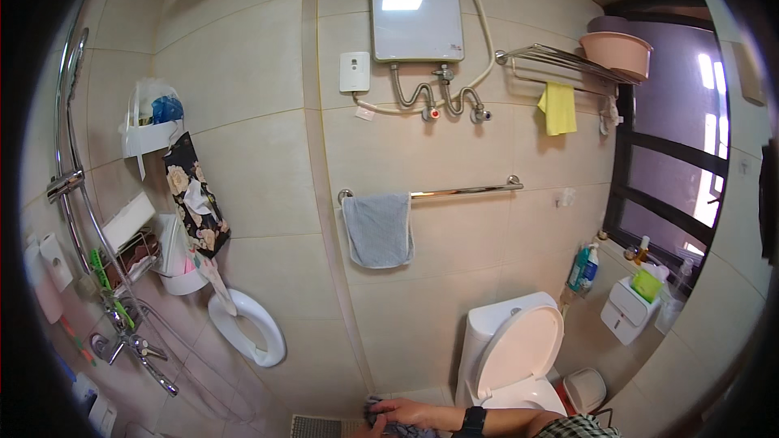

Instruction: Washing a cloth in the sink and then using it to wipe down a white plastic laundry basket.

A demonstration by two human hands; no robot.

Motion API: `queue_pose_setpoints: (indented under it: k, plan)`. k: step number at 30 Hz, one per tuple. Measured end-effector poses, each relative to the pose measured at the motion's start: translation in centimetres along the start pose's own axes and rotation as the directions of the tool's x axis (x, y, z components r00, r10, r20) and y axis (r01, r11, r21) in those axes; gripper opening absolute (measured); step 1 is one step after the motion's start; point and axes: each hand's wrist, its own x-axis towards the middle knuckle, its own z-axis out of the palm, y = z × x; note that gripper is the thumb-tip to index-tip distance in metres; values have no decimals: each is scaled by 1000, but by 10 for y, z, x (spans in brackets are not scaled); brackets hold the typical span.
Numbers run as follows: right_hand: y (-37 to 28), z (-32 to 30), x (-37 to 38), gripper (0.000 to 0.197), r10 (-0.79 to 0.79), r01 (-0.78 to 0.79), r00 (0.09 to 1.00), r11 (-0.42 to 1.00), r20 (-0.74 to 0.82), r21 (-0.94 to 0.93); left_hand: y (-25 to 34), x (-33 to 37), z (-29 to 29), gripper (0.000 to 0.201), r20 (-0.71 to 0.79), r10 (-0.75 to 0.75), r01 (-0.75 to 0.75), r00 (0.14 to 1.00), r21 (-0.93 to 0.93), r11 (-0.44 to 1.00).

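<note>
At the lower edge, my right hand is closed on a dark patterned cloth, its forearm coming in from the right with a black watch and a checked sleeve. A bunched bit of the cloth sticks out past its fingers. Only part of my left hand shows, close beside the right hand and against the cloth. The frame cuts off most of its fingers, so its grip is not visible. Below and left of the hands lies a grey floor grate.
A white toilet with its lid raised stands right of my hands, beside a small bin. A grey-blue towel hangs on a wall rail. A white toilet seat leans at left, near the shower tap. A water heater hangs above.
</note>
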Motion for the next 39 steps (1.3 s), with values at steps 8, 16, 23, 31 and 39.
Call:
queue_pose_setpoints:
  k: [8,16,23,31,39]
  plan:
    - [-47,-104,27,47,-95,107,988,990,125,-91,-4,96,-19,32,-67,364,-317,929,363,876]
    - [-52,-242,10,52,134,2,989,424,65,-906,107,142,2,30,-131,290,-288,948,33,957]
    - [-93,-295,-9,29,-426,378,901,865,83,331,210,139,45,38,121,255,-179,959,-439,881]
    - [-55,-292,32,39,-145,183,974,957,173,-227,185,173,18,38,183,-107,112,977,-13,994]
    - [-45,-201,63,71,-194,413,891,720,410,-557,256,133,52,38,500,-184,52,846,267,962]
